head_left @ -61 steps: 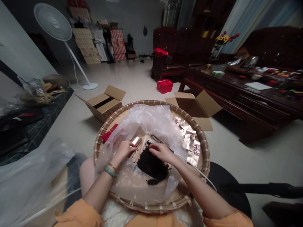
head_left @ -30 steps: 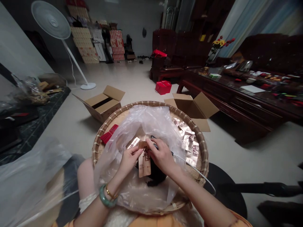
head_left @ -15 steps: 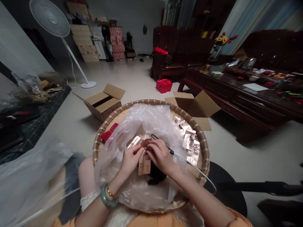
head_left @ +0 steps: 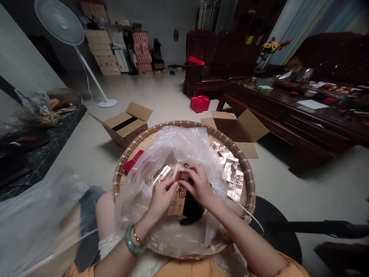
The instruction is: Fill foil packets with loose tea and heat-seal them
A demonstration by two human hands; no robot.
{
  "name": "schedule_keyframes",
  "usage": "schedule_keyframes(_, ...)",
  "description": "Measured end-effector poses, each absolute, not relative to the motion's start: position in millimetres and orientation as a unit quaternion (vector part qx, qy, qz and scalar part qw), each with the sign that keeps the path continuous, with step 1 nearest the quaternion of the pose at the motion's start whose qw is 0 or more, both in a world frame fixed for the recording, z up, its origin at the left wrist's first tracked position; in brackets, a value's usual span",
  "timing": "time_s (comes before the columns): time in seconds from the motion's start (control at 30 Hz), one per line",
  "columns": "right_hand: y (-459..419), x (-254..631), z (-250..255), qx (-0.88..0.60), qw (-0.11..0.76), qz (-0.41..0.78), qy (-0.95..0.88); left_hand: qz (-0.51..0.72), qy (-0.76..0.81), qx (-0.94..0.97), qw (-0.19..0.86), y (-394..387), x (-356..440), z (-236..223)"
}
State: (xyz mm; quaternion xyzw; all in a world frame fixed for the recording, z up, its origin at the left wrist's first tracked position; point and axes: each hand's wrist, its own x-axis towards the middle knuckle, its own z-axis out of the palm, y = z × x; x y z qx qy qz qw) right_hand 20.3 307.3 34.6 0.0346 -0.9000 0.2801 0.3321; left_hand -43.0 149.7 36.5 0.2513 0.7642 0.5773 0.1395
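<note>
A dark wooden table [head_left: 291, 123] runs along the right, and a white standing fan [head_left: 59, 23] stands at the far left; two open cardboard boxes [head_left: 127, 125] [head_left: 236, 129] sit on the floor just beyond a round bamboo tray [head_left: 178, 124], which lies in front of the person; a clear plastic bag [head_left: 175, 150] spreads across the tray, its edges bunched around the hands; a dark heap of tea [head_left: 193, 207] lies in the bag's middle, partly behind a brown pouch [head_left: 176, 202].

That pouch is the thing in hand, standing slightly tilted above the tea; the left hand [head_left: 161, 200] and right hand [head_left: 198, 186] are close together, fingers pressed on either side of its top edge, pinching it; a second, silvery pouch [head_left: 163, 174] lies just beyond the left hand; a row of printed pouches [head_left: 232, 173] lies overlapping on the tray's right side; red packets [head_left: 133, 159] lie at its left; a white cable [head_left: 239, 209] crosses the rim at the right; a jade bangle [head_left: 132, 241] circles the left wrist.
</note>
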Motion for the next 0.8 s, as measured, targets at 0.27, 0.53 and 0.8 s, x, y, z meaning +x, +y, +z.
schedule_keyframes(0.27,320,17,46,0.093,0.272,0.310,-0.906,0.510,0.791,0.321,0.101,147,-45,29)
schedule_keyframes(0.53,305,26,49,0.076,0.207,0.399,-0.890,0.518,0.785,0.335,0.053,141,-50,34)
schedule_keyframes(0.8,299,29,27,-0.040,0.096,0.555,-0.826,0.495,0.774,0.386,0.084,142,-58,34)
